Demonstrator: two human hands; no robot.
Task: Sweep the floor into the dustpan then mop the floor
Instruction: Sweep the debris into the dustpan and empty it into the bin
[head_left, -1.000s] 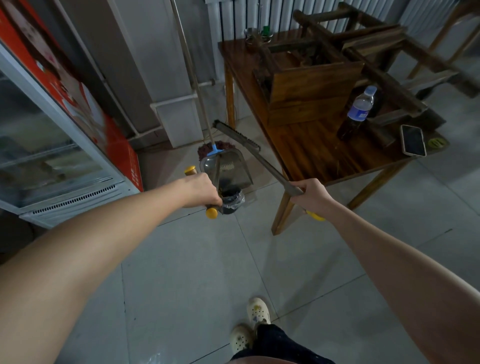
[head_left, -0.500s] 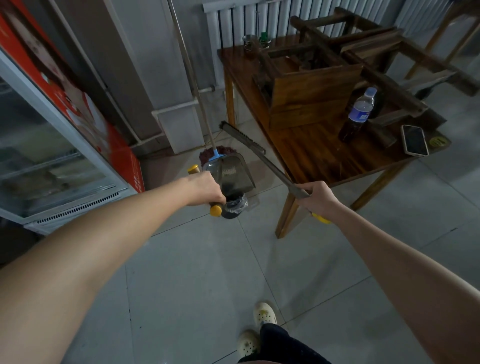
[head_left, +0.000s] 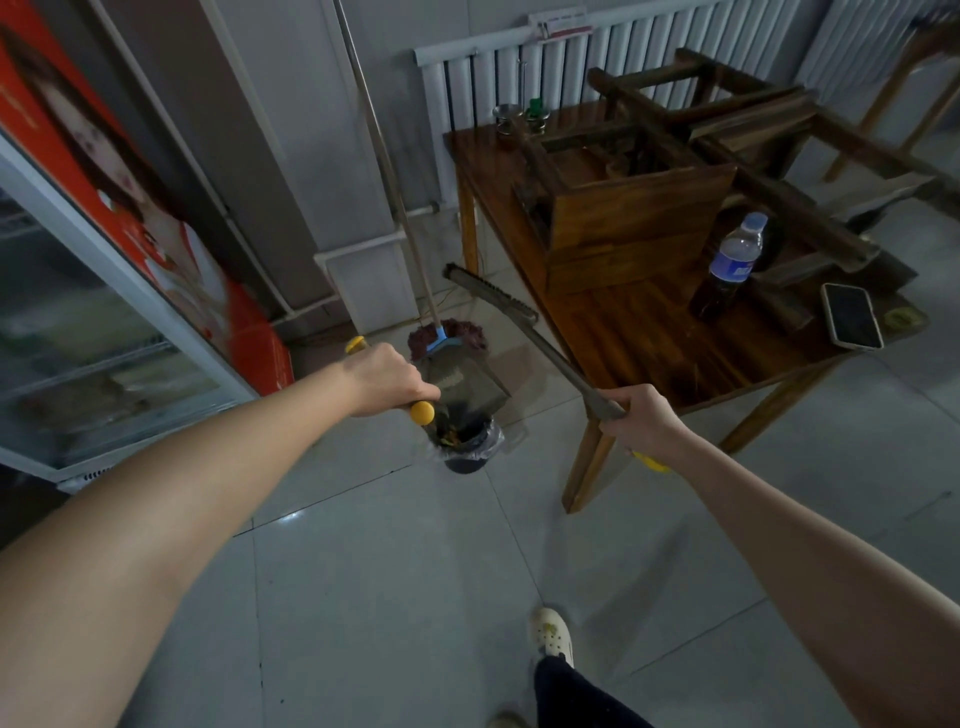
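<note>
head view: left grip (head_left: 387, 382) clenched on dustpan (head_left: 462, 382) handle, pan tipped over bin (head_left: 467, 449). person stepped nearer in last second, pan kept over bin, so emptying likely under way. right grip (head_left: 641, 423) grasping broom (head_left: 519, 317), head off floor beside desk (head_left: 649, 332). mop (head_left: 447, 332) waits at wall, mopping next.

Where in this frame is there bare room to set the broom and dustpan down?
Bare floor tiles run from the bin back to the shoe. The table has a bare strip at its near edge, left of the bottle. Crowded: the corner holding mop, bin and dustpan; the table's far side under upturned stools; its right end by the phone.
</note>
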